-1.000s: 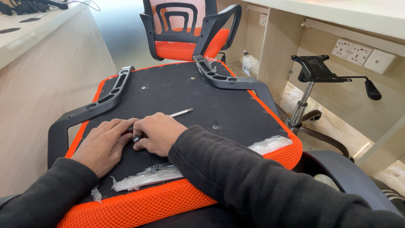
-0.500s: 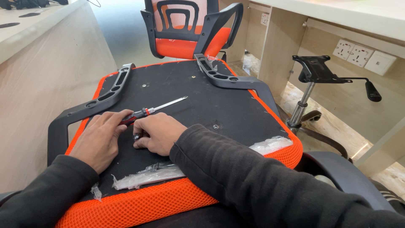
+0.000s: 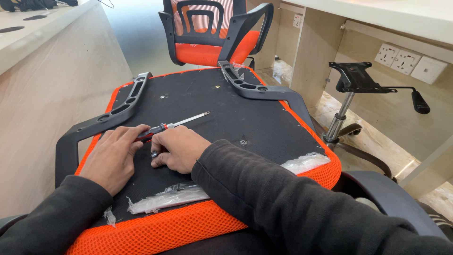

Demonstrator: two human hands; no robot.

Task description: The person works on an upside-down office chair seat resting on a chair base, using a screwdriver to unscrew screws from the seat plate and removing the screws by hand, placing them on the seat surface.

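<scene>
Screwdriver [image 3: 172, 125] under left hand [image 3: 113, 158] (clear plastic wrap [image 3: 165, 198] nearby)

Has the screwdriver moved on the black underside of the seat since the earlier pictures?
Yes. The screwdriver has slid left toward the left hand, away from the screw hole in the seat underside; its handle now shows.

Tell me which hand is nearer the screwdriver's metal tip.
Right. The right hand lies just below the screwdriver, partway toward the tip. The left hand touches the handle end, farther from the tip.
</scene>
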